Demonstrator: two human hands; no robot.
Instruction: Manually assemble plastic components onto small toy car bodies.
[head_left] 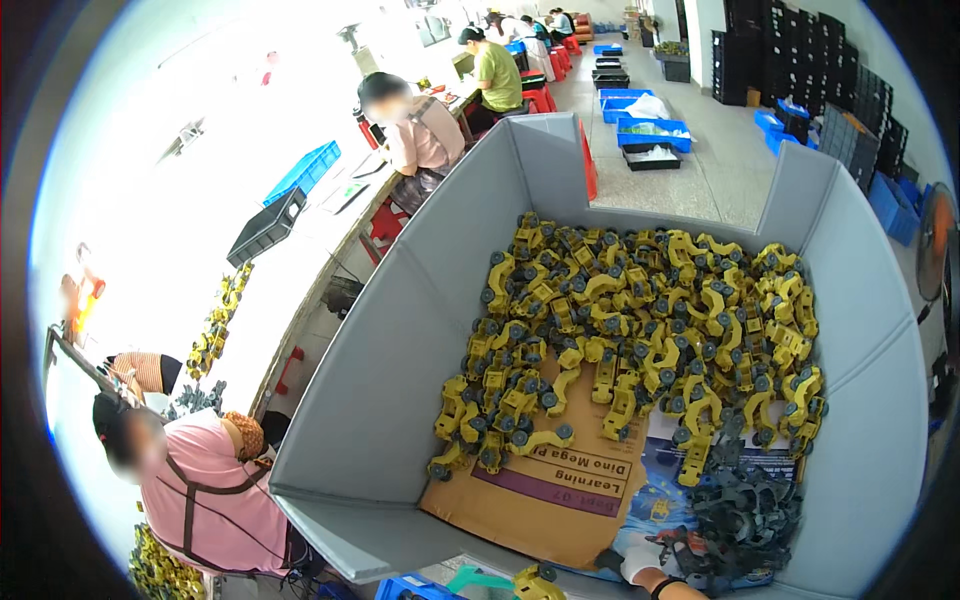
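Observation:
My right hand, in a pale glove with a dark band at the wrist, reaches in at the lower edge. It lies beside a heap of dark grey plastic parts. Dark and reddish patches show around its fingers, and I cannot make out whether they grip anything. My left hand is out of sight. Many yellow toy vehicle bodies with grey wheels fill the far part of a grey-walled bin. Another yellow wheeled toy shows at the bottom edge, outside the bin's near wall.
Grey panels wall the bin, with a notch at the far side. Printed cardboard lines its floor. At left, people sit along a long white worktable bearing crates and yellow toys. Blue crates stand on the floor beyond; a fan is at right.

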